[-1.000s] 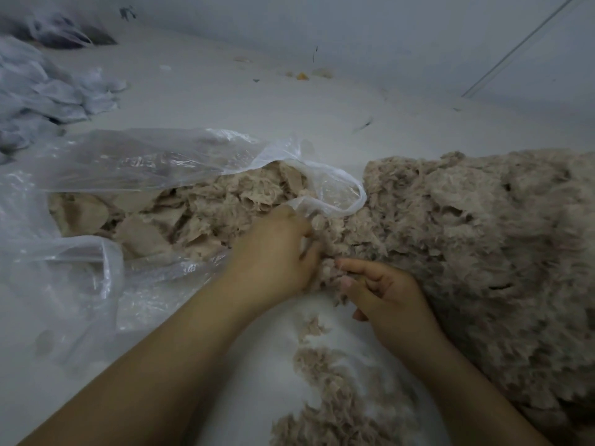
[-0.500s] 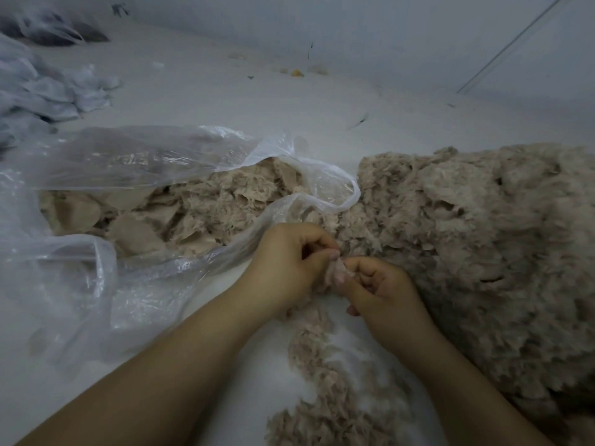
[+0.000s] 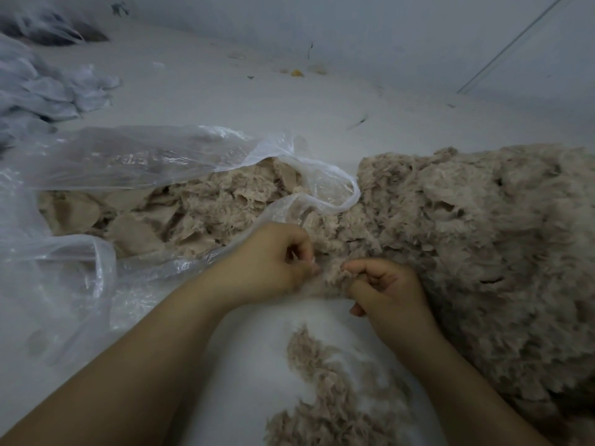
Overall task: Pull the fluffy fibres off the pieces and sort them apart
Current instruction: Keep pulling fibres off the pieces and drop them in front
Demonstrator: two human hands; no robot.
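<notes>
Beside the fluffy pile (image 3: 467, 239), both hands now pinch one tuft (image 3: 333, 275), left hand (image 3: 273, 265) having left the bag (image 3: 128, 162), right hand (image 3: 386, 291) closed.

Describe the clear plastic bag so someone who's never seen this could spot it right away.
Start at the big fluffy pile on the right and look left of it. The bag lies open on its side, holding flat tan pieces, its loop handle reaching the pile. It is see-through, unlike the crumpled whitish bags farther back.
</notes>
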